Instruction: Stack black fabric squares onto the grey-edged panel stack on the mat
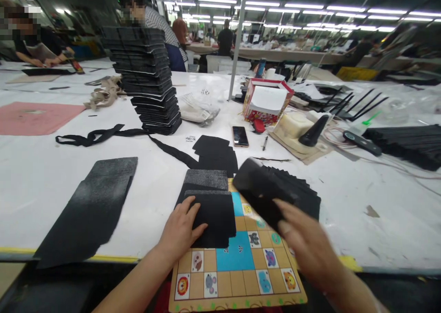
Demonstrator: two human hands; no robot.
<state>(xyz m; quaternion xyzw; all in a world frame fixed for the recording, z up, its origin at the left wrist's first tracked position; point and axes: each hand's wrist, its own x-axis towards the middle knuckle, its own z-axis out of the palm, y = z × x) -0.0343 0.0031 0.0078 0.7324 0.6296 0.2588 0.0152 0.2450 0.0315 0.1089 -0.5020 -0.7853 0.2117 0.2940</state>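
Fingers (184, 212) spread and released, our left hand (178, 232) lies flat on a black fabric piece (213, 221), the top of a small pile resting on a printed game board (237, 302) at the table's near edge. Our right hand (308, 244), blurred in motion, appears clenched on a fanned sheaf of black pieces (265, 189), held over the board's far corner; the blur hides the exact grip. Further black pieces (215, 152) lie loosely beyond the board, a black strap (96, 136) trails across the white table (44, 203), and a wide, fuzzy grey-black panel (86, 212) sits to our left. Farther off, a tall stack of black pieces (144, 69) rises, neatly piled, with a second black stack (406, 145) at right. By the look of it, much of the material is already stacked, while the pieces around our hands lie unsorted. A phone (240, 136) rests nearby. A co-worker (31, 42) bends over the table at far left.
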